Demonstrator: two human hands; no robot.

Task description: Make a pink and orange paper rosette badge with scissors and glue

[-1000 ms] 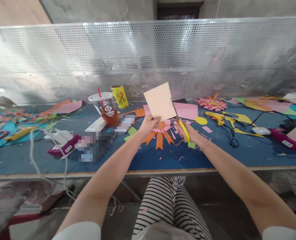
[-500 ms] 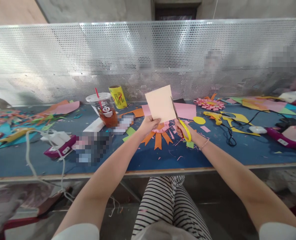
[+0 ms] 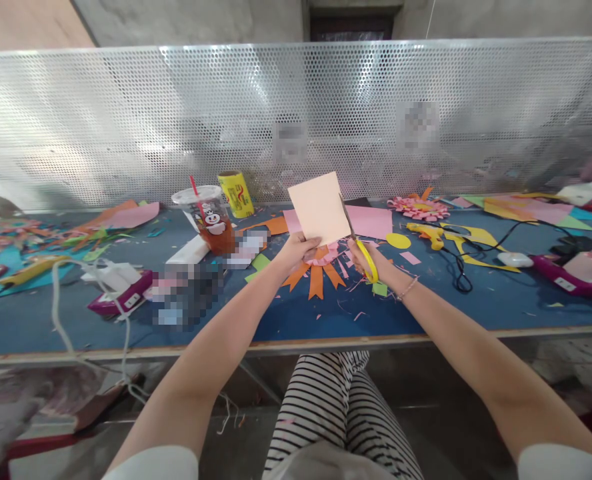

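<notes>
My left hand (image 3: pixel 300 252) pinches the lower left corner of a cream sheet of paper (image 3: pixel 320 208), thumb on its face. The sheet is held up above the table, slightly tilted. My right hand (image 3: pixel 363 259) is closed around the yellow handles of a pair of scissors (image 3: pixel 367 259). Their blades point up along the sheet's right edge; whether they are cutting into it I cannot tell. Below the hands lies a paper rosette with orange strips (image 3: pixel 317 283) and a pink fringed middle, partly hidden by the sheet and my left hand. Pink shreds are scattered around it.
A plastic drink cup (image 3: pixel 210 220) and a yellow roll (image 3: pixel 237 195) stand at left. A yellow glue gun (image 3: pixel 429 235) with a black cord lies at right, near a yellow paper oval (image 3: pixel 398 241). Purple power strips (image 3: pixel 121 293) sit at both sides. A perforated metal screen (image 3: pixel 176 120) closes the back.
The sheet and the scissors have shifted slightly to the left, along with my right hand. My left hand has stayed nearly in place, still gripping the corner.
</notes>
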